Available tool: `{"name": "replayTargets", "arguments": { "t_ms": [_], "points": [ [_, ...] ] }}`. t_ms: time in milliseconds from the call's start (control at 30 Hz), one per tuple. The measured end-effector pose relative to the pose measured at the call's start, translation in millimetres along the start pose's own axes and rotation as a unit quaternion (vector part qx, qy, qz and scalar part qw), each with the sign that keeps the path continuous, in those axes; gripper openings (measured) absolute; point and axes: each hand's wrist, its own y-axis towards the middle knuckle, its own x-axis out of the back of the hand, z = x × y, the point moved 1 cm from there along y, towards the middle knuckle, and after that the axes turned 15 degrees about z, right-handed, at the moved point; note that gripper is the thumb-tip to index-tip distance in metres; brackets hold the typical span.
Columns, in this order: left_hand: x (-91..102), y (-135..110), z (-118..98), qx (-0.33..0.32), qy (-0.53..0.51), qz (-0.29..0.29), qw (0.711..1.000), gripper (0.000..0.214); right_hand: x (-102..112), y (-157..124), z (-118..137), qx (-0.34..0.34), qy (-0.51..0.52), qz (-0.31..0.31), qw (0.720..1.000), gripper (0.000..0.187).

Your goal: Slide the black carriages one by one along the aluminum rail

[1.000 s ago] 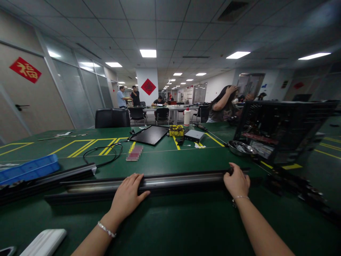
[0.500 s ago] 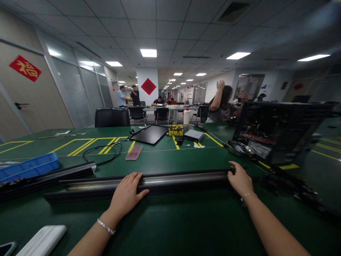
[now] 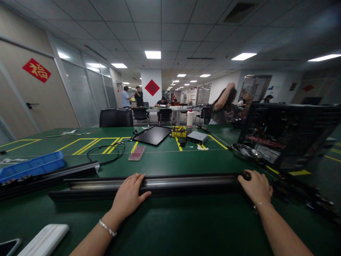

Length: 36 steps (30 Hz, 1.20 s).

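A long dark metal rail (image 3: 186,183), channel-shaped with a shiny inner face, lies across the green table in front of me. My left hand (image 3: 130,192) is laid over its left half, fingers over the far side and thumb along the near side. At the rail's right end, my right hand (image 3: 255,186) has its fingers curled round a small round black part (image 3: 246,175). Whether that part is fixed to the rail I cannot tell. Some of the right fingers are hidden behind the hand.
A blue tray (image 3: 34,166) and another dark rail (image 3: 69,172) lie left. An open computer case (image 3: 287,135) stands right, beside a metal bowl (image 3: 243,153). Farther back are a black cable (image 3: 106,160), a flat black panel (image 3: 153,135) and a seated person (image 3: 223,106).
My right hand has shifted right, and its fingers are more curled round the black part. My left hand stays on the rail. The view has turned slightly left.
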Motion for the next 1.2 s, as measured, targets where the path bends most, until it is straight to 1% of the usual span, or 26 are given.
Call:
{"name": "replayTargets", "arguments": {
  "t_ms": [100,233,367,633,733,833,967,1100,1200],
  "points": [
    [-0.5,0,0,-0.002,-0.004,-0.007,1.000,0.063,-1,7,-11,-0.013,0.020,0.000,1.000,0.055],
    [-0.3,0,0,-0.001,-0.006,-0.009,1.000,0.064,1,10,-17,-0.022,0.060,0.013,0.998,0.055],
    [0.3,-1,0,0.000,-0.006,-0.006,1.000,0.064,6,7,-13,-0.014,0.072,0.026,0.997,0.051],
    [0.5,-1,1,-0.003,-0.007,-0.011,1.000,0.062,14,5,-7,-0.032,0.075,0.049,0.995,0.058],
    [1.8,-1,0,-0.003,-0.004,-0.005,1.000,0.062,16,5,-5,-0.043,0.079,0.059,0.994,0.059],
    [2.6,-1,-2,0.000,0.000,-0.003,1.000,0.062,18,4,-4,-0.055,0.081,0.056,0.994,0.058],
    [1.9,-2,-2,0.006,-0.002,-0.002,1.000,0.062,19,3,-4,-0.055,0.086,0.038,0.994,0.056],
    [-0.2,-3,-2,0.006,-0.005,-0.004,1.000,0.062,16,5,-8,-0.060,0.088,0.026,0.994,0.056],
    [-1.4,-4,-1,0.004,-0.003,-0.009,1.000,0.061,16,10,-12,-0.074,0.102,0.029,0.992,0.058]
  ]
}}
